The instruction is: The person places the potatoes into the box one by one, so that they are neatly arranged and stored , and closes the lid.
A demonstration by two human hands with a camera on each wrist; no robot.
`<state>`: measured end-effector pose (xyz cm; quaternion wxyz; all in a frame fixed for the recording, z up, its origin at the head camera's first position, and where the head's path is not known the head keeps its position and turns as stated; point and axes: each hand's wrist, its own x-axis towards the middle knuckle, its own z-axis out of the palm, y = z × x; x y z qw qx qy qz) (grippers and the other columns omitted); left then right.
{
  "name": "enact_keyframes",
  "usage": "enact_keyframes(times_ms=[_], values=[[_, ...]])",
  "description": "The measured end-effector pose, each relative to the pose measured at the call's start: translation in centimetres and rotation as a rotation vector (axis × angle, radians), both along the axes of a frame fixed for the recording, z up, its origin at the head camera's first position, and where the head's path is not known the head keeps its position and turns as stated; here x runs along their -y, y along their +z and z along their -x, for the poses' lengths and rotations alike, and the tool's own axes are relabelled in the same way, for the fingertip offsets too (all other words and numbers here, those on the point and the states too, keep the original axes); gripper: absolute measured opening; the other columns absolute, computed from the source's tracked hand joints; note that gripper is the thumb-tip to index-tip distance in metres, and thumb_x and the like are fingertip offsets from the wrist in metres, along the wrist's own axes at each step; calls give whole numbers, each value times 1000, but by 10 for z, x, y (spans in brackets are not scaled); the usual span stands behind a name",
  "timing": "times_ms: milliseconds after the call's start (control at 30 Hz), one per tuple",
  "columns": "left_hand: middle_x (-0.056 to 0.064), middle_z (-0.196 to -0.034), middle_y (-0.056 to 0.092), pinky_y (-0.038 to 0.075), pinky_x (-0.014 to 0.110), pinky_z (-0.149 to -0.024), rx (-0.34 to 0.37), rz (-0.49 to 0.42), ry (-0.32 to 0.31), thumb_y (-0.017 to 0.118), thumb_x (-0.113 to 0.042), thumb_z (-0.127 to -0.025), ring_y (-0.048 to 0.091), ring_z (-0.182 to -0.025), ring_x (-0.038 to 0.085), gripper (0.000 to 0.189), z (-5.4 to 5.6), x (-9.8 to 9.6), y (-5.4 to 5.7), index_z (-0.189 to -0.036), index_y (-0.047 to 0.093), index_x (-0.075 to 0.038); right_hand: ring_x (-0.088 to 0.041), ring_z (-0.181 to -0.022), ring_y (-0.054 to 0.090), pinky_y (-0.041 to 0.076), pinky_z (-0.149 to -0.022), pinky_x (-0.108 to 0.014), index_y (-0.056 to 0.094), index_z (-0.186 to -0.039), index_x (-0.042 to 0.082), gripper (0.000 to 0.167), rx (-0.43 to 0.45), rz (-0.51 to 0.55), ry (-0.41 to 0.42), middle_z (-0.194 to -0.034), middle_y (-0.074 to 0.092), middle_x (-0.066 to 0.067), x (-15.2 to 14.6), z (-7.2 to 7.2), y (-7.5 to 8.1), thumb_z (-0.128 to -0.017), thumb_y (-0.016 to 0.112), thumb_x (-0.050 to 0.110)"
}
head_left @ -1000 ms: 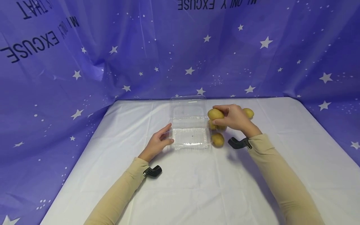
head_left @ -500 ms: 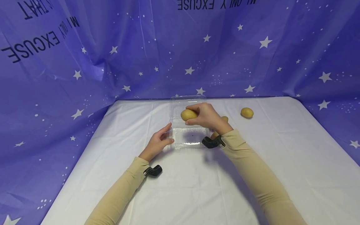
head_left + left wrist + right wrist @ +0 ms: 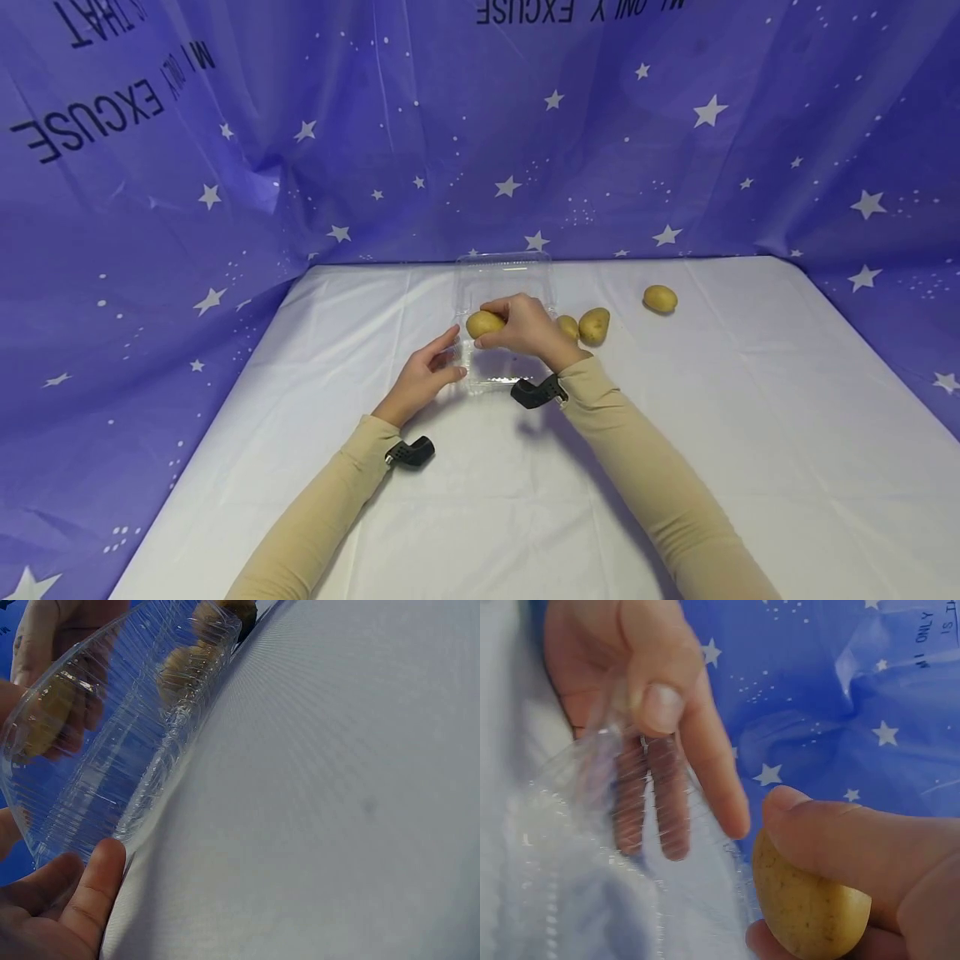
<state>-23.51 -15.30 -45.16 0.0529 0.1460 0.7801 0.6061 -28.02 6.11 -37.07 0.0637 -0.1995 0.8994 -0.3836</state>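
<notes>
In the head view, my right hand (image 3: 522, 327) pinches a yellow potato (image 3: 483, 324) between thumb and fingers above a clear plastic clamshell box (image 3: 491, 381). The box lies unfolded, with its lid (image 3: 501, 279) toward the back. My left hand (image 3: 422, 379) rests at the box's left side; its fingers are straight and show through the clear wall in the right wrist view. Two potatoes, a smaller-looking one (image 3: 567, 327) and a fuller one (image 3: 594, 326), sit just right of the box. In the left wrist view, potatoes (image 3: 184, 675) appear through the plastic.
Farther right and back on the white-covered table (image 3: 480, 517) lies a lone potato (image 3: 660, 298). A purple star-patterned curtain (image 3: 420, 125) hangs along the back and sides. My right wrist and sleeve hide part of the table beside the box.
My right hand has carried the potato leftward from beside the box to above it, then slightly lower. The left hand stays at the box's left side.
</notes>
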Motion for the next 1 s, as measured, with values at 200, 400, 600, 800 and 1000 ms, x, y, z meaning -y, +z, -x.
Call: enact_keyframes(times_ms=[200, 400, 600, 800, 1000], values=[[13, -166, 34, 36, 49, -124, 13, 1, 8, 67, -8, -89, 41, -147, 43, 78, 0, 1, -1, -160, 34, -12, -26, -103, 70, 57, -93, -36, 67, -133, 3, 65, -9, -10, 7, -123, 74, -15, 6, 2, -10, -74, 89, 20], [16, -166, 34, 37, 50, -122, 0, -5, 5, 66, -5, -90, 41, -146, 44, 77, 1, 2, -3, -159, 33, -8, -25, -107, 68, 55, -96, -36, 67, -133, 3, 63, -11, -77, 22, -126, 73, -13, 15, 1, -20, -76, 88, 22], [21, -163, 36, 45, 49, -116, 7, -17, -8, 66, -6, -90, 43, -145, 43, 77, 1, 0, -3, -160, 32, -9, -25, -107, 68, 56, -96, -37, 67, -133, 4, 64, -8, -122, 23, -127, 73, -12, 19, 0, -29, -76, 88, 22], [22, -164, 34, 47, 48, -114, 9, -24, -17, 65, -7, -91, 44, -146, 42, 78, 0, 0, -2, -160, 31, -8, -26, -108, 69, 56, -97, -37, 67, -132, 3, 63, -41, -168, 38, -126, 74, -12, 20, -2, -38, -76, 88, 22], [22, -162, 37, 41, 51, -119, 7, -13, 0, 66, -7, -89, 43, -146, 43, 78, 0, 1, -1, -160, 32, -8, -25, -101, 70, 57, -91, -36, 68, -131, 1, 62, -74, -192, 52, -122, 75, -13, 23, -3, -41, -75, 88, 19]])
